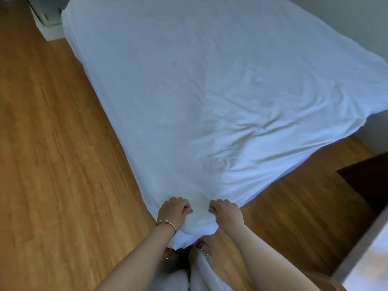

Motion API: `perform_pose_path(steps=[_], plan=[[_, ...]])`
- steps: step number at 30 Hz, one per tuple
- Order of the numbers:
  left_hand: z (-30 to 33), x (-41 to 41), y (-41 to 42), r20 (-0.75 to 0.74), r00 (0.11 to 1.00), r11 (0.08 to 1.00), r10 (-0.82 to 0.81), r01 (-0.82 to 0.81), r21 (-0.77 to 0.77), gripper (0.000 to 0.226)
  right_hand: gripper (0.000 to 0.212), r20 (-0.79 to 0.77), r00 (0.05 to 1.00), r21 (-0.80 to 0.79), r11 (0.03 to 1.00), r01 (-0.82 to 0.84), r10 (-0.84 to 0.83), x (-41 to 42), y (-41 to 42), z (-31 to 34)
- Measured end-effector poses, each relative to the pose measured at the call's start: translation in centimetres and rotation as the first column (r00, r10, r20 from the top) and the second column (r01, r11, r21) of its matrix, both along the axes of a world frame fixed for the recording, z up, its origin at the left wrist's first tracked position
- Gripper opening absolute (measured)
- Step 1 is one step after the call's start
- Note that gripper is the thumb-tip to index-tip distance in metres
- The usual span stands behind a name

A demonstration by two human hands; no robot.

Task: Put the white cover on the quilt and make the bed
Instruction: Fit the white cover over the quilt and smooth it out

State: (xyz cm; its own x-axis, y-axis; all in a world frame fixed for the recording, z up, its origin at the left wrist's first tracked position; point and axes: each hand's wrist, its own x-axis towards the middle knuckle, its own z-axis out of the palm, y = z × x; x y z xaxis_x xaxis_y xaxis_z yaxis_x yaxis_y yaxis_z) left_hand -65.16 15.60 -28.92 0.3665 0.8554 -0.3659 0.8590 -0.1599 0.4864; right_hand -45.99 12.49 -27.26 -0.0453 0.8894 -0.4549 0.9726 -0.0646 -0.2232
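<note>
Both hands hold the near corner of the white cover (210,97), close to the person's body. Fingers of the left hand (173,212) are curled and pinch the cloth; a thin gold bracelet (167,224) sits on this wrist. Just beside it, the right hand (225,211) grips the same corner, fingers also curled into the fabric. From this corner the cover spreads over the whole bed (69,38), with wrinkles in the near right part, and its edges hang over the sides above the wooden floor (52,143).
</note>
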Motion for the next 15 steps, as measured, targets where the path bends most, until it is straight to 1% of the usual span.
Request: perform_pose_path(steps=[3,6,8,10,13,14,15], plan=[[-0.4,-1.1,-0.8,-0.028,1.000,1.000,0.003,-0.004,-0.020,0.015,0.016,-0.037,0.998,-0.017,0.998,-0.060,0.060,-0.4,-0.4,-0.5],[-1.5,-2.7,-2.6,-0.132,0.983,0.989,-0.124,0.111,-0.098,0.017,0.023,-0.026,0.987,-0.146,0.976,-0.162,0.159,-1.8,-2.0,-2.0],[-1.9,-2.8,-4.2,-0.187,0.966,0.974,-0.181,0.149,-0.172,0.015,0.032,0.011,0.974,-0.228,0.949,-0.219,0.227,-2.5,-3.1,-2.5],[-1.5,-2.3,-4.4,-0.248,0.934,0.948,-0.258,0.196,-0.250,0.018,0.034,0.043,0.959,-0.296,0.920,-0.257,0.281,-2.7,-3.2,-2.5],[-0.6,-1.3,-2.9,-0.308,0.887,0.911,-0.346,0.239,-0.336,0.028,0.034,0.039,0.961,-0.386,0.891,-0.240,0.275,-2.1,-2.9,-1.9],[0.0,-0.7,-2.3,-0.324,0.879,0.912,-0.350,0.240,-0.334,0.036,0.038,0.041,0.966,-0.404,0.888,-0.219,0.257,-2.1,-2.8,-1.5],[0.6,-0.1,-1.9,-0.340,0.882,0.927,-0.327,0.229,-0.296,0.042,0.040,0.052,0.967,-0.390,0.897,-0.210,0.249,-2.1,-2.6,-1.2]])
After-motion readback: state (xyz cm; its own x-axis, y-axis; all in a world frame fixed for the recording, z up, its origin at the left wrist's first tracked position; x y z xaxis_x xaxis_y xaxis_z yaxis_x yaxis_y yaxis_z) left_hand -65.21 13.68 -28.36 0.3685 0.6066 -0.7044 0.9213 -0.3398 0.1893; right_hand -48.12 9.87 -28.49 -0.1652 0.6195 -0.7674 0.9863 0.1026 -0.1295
